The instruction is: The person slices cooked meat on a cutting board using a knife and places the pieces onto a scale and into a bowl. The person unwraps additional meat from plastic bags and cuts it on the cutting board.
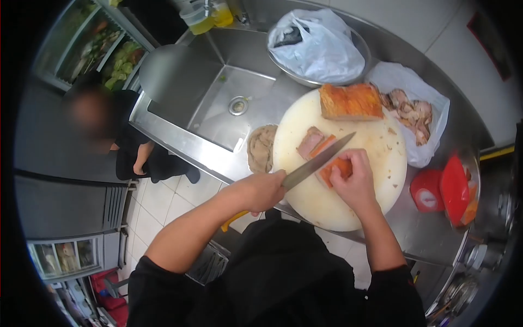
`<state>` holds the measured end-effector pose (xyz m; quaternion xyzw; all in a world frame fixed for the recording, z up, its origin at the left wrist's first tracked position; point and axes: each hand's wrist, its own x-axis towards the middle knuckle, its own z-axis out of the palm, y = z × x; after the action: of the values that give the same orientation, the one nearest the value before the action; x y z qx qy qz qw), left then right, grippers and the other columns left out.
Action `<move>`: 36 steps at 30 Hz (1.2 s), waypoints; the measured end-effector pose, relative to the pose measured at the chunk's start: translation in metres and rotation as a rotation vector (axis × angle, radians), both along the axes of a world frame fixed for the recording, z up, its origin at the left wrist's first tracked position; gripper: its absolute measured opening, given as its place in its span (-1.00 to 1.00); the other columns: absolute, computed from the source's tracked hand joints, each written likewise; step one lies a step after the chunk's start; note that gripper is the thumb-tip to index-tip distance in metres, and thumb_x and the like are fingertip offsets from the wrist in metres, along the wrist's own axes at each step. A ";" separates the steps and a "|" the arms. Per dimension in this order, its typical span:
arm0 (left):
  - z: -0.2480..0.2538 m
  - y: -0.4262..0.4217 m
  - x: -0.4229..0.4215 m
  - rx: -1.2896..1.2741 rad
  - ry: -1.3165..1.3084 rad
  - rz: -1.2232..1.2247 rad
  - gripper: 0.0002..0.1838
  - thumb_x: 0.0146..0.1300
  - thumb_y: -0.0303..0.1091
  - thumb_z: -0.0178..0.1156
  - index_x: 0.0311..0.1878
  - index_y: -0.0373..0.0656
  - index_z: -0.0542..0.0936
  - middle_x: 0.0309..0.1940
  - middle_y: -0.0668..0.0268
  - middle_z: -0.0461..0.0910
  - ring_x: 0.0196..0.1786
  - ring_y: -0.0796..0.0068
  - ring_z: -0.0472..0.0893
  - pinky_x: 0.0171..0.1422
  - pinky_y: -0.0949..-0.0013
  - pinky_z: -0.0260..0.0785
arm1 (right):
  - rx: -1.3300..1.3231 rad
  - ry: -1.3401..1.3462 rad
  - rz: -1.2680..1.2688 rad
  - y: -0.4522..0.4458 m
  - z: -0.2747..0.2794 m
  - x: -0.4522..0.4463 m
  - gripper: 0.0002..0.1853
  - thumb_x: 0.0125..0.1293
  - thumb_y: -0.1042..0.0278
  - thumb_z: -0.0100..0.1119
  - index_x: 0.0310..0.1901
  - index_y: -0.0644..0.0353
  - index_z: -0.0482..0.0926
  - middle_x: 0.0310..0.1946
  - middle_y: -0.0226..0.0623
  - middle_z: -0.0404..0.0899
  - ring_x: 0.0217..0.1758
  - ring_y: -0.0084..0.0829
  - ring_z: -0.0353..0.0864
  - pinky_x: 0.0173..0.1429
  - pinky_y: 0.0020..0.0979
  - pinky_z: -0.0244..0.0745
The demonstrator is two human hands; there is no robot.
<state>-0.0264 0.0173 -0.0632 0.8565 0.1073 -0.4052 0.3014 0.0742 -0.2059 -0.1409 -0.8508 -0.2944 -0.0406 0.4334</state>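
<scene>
My left hand [262, 191] is closed around the yellow handle of a kitchen knife [321, 159], whose blade points up and to the right over the meat. Curled fingers of my right hand [355, 180] grip a piece of roast pork [325, 175] with orange-brown skin, just beside the blade. Beyond the blade lies a cut pork piece [310, 143] with its pale pink inside showing. A larger slab of roast pork [351, 102] rests at the far edge of the round white cutting board [376, 191]. Small crumbs are scattered over the board.
A folded brown cloth [261, 150] lies left of the board, by the steel sink [210, 109]. Behind are a bowl with a white plastic bag [318, 52] and an open bag of meat pieces [411, 114]. A red scale [427, 191] stands right. Another person [128, 131] is at left.
</scene>
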 end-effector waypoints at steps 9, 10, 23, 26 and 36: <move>0.008 0.032 -0.070 0.036 -0.319 0.148 -0.66 0.55 -0.14 -0.04 0.13 -0.22 0.42 -0.32 -0.08 0.67 -0.27 -0.08 0.72 -0.11 -0.07 0.55 | -0.313 -0.014 0.265 -0.005 0.049 0.043 -0.63 0.15 0.51 0.30 0.02 0.25 0.52 0.00 -0.03 0.50 0.07 -0.05 0.55 0.10 -0.17 0.51; 0.006 0.038 -0.080 -0.036 -0.252 0.252 -0.66 0.56 -0.15 -0.05 0.13 -0.23 0.42 -0.33 -0.04 0.67 -0.34 0.00 0.71 -0.17 -0.01 0.56 | -0.338 -0.056 0.322 0.006 0.054 0.048 -0.50 0.12 0.51 0.32 0.16 0.25 0.52 0.15 0.01 0.51 0.18 -0.03 0.54 0.22 -0.15 0.52; -0.036 0.028 -0.122 -0.550 -0.125 0.587 -0.72 0.56 -0.20 -0.09 -0.06 -0.26 0.41 -0.59 0.35 0.45 -0.68 0.48 0.54 -0.53 0.38 0.45 | -0.734 -0.013 0.644 0.066 0.057 0.074 -0.46 -0.10 0.43 0.45 0.02 0.07 0.58 0.05 -0.03 0.39 0.15 0.14 0.42 0.26 -0.06 0.49; -0.045 0.020 -0.122 -0.548 -0.143 0.608 -0.70 0.58 -0.17 -0.09 -0.02 -0.26 0.43 -0.56 0.32 0.48 -0.66 0.48 0.56 -0.50 0.37 0.47 | -0.787 -0.040 0.584 0.068 0.057 0.068 -0.55 -0.10 0.41 0.44 -0.10 0.12 0.54 0.04 0.00 0.39 0.17 0.12 0.43 0.23 -0.09 0.50; -0.053 -0.004 -0.118 -0.353 -0.107 0.758 -0.67 0.55 -0.18 0.05 0.10 -0.28 0.44 -0.55 0.30 0.51 -0.61 0.45 0.58 -0.48 0.36 0.50 | -0.552 0.065 0.559 0.039 0.022 0.091 -0.47 0.07 0.44 0.33 0.13 0.14 0.46 0.07 0.06 0.48 0.24 0.08 0.51 0.21 -0.02 0.47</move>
<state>-0.1444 0.0135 -0.1158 0.7113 0.3279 -0.2329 0.5764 0.1653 -0.1669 -0.1192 -0.8233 -0.5007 0.1866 0.1915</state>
